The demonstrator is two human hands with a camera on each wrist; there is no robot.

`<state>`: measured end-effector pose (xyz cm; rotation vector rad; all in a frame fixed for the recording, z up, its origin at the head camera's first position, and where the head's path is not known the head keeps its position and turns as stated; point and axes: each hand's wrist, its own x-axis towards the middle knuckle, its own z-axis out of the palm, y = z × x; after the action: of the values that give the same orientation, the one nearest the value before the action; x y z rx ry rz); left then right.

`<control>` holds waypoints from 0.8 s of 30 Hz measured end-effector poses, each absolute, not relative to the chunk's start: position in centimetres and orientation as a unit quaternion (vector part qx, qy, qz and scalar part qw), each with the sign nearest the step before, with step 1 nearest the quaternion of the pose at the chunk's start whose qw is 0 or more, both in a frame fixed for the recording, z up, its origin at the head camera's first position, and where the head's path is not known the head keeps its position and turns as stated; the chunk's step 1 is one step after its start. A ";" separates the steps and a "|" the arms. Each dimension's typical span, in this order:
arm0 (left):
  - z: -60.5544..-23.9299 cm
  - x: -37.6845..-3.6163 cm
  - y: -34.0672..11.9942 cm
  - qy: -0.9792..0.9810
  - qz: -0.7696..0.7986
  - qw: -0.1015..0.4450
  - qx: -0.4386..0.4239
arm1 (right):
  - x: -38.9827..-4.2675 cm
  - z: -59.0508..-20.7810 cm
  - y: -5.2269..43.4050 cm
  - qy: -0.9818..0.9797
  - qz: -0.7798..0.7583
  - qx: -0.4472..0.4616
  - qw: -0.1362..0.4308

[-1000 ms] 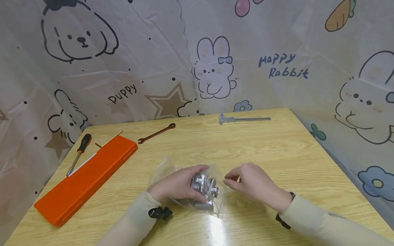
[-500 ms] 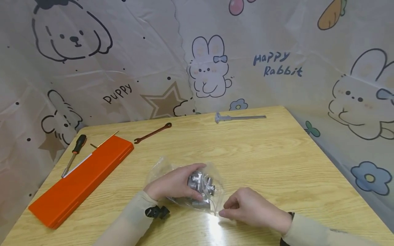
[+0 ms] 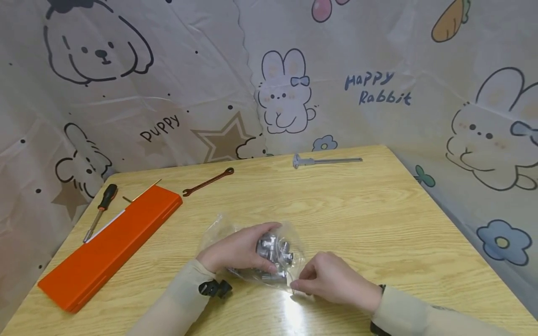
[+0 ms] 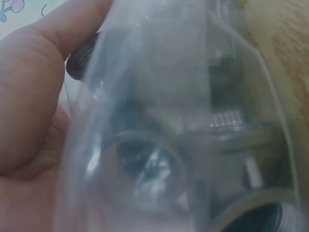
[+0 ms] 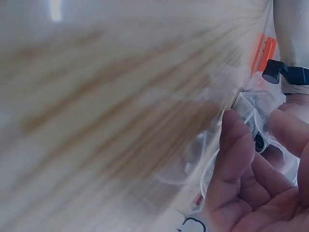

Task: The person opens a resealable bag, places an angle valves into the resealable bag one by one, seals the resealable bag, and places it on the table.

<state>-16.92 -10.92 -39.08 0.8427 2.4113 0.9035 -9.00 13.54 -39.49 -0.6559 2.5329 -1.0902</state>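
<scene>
On the table lies a clear plastic bag point(image 3: 294, 238) of shiny metal pipe fittings point(image 3: 273, 249). My left hand point(image 3: 241, 247) grips the bag from above, with thumb and fingers spread around the fittings. Through the film, the left wrist view shows the round open end of a fitting point(image 4: 145, 164) close up. My right hand point(image 3: 332, 280) is at the bag's right, near corner, its thumb tip overlapping the bag's edge. In the right wrist view, bent fingers point(image 5: 236, 150) and thumb point(image 5: 289, 128) stand apart, with the bag point(image 5: 258, 108) seen behind the gap between them.
An orange case point(image 3: 113, 247) lies at the left, with a black-handled screwdriver point(image 3: 101, 210) beside it. Thin rods point(image 3: 145, 191) lie behind the case. A reddish wrench point(image 3: 208, 182) and a grey caliper point(image 3: 325, 161) lie toward the back. A printed cloth hangs behind the table.
My right hand has moved down along the bag's right side toward its near corner, then slightly left. My left hand keeps its hold on the bag. The head view has shifted slightly.
</scene>
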 end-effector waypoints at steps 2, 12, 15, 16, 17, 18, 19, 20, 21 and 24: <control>-39.1 -17.0 -10.8 0.868 0.327 0.217 0.305 | -9.1 -39.6 13.5 0.884 -0.379 -0.227 0.154; -38.1 -17.3 -11.0 0.863 0.300 0.241 0.327 | -9.2 -39.6 13.2 0.886 -0.371 -0.231 0.158; -37.1 -17.9 -10.6 0.865 0.276 0.248 0.337 | -9.2 -39.7 13.1 0.886 -0.370 -0.229 0.161; -36.8 -18.2 -10.4 0.866 0.269 0.248 0.341 | -9.2 -39.7 13.1 0.886 -0.370 -0.227 0.162; -36.6 -18.6 -10.1 0.867 0.263 0.246 0.345 | -9.2 -39.7 13.1 0.886 -0.371 -0.225 0.162; -36.3 -19.0 -9.7 0.868 0.256 0.244 0.349 | -9.2 -39.7 13.2 0.887 -0.370 -0.224 0.161; -36.2 -19.5 -9.3 0.869 0.248 0.239 0.354 | -9.2 -39.7 13.2 0.887 -0.370 -0.223 0.161; -36.0 -19.9 -8.9 0.870 0.243 0.236 0.358 | -9.2 -39.7 13.2 0.887 -0.372 -0.222 0.161; -35.9 -20.3 -8.5 0.870 0.240 0.234 0.363 | -9.1 -39.6 13.2 0.886 -0.374 -0.222 0.162; -36.0 -21.4 -7.4 0.865 0.232 0.232 0.379 | -9.1 -39.6 13.2 0.883 -0.379 -0.223 0.164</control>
<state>-21.41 -7.39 -35.96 1.0414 2.3791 0.6376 -9.07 13.22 -39.62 -0.6364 2.5168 -1.0800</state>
